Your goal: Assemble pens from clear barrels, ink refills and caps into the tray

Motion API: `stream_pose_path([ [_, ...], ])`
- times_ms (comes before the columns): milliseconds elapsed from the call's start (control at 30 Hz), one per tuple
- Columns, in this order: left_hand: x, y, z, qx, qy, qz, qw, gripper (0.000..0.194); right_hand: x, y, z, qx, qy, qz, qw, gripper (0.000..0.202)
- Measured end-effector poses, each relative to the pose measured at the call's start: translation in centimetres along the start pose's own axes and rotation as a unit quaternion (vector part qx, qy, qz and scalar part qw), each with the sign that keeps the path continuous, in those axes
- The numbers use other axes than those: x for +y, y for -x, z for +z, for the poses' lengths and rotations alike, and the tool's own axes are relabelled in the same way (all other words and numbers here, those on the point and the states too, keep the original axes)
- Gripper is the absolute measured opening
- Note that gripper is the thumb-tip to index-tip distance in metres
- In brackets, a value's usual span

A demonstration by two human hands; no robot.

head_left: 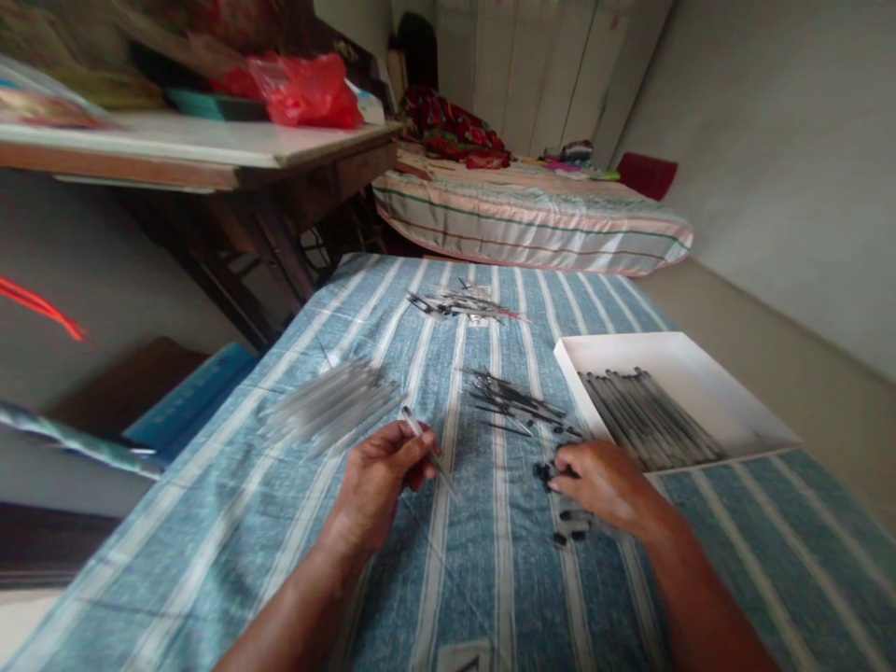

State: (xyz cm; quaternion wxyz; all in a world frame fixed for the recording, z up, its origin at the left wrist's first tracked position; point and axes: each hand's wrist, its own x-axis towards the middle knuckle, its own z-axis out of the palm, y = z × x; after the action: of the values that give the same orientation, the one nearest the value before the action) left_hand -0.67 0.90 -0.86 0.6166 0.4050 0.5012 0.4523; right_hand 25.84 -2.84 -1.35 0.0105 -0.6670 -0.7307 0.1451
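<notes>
My left hand [385,467] pinches a thin translucent pen barrel [413,422] between thumb and fingers, its lower end slanting toward me. To the right, my right hand [602,481] reaches into a scatter of small black pen caps or plugs [578,535], fingertips closed at the pieces; what sits in them is hidden. Beyond the left hand lies a blurred bundle of clear barrels [332,406]. Dark, thin refill-like sticks [514,399] form a loose pile ahead of the right hand.
An open white box [735,411] at the right holds a row of dark-cored pens [644,420]. More thin pieces [466,303] lie farther back on the striped cloth [455,579]. A wooden table [315,149] with a red plastic bag [304,89] stands left; a bed [532,215] is behind.
</notes>
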Motion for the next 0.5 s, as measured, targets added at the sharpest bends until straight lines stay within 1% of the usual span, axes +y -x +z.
stream_pose_path([
  [100,-0.2,0.0,0.0,-0.014,0.015,-0.01,1.0,0.021,-0.4,0.1,0.1,0.017,-0.059,-0.025,0.998,0.011],
  [200,-0.3,0.1,0.2,-0.026,0.055,-0.011,0.998,0.021,-1.4,0.3,0.5,0.053,-0.171,-0.063,0.982,0.011],
  [267,-0.3,0.3,0.4,-0.037,0.081,-0.005,0.996,0.02,-2.6,0.4,1.2,0.06,-0.253,-0.09,0.961,0.011],
  [333,-0.3,0.5,0.6,-0.048,0.096,0.0,0.994,0.018,-3.8,0.6,1.9,0.052,-0.332,-0.106,0.936,0.011],
  [433,-0.3,0.8,0.9,-0.058,0.102,0.001,0.993,0.017,-5.4,0.8,3.0,0.03,-0.433,-0.104,0.895,0.012],
  [500,-0.3,1.0,1.1,-0.061,0.103,0.0,0.993,0.016,-6.1,0.8,3.4,0.02,-0.471,-0.095,0.877,0.013],
])
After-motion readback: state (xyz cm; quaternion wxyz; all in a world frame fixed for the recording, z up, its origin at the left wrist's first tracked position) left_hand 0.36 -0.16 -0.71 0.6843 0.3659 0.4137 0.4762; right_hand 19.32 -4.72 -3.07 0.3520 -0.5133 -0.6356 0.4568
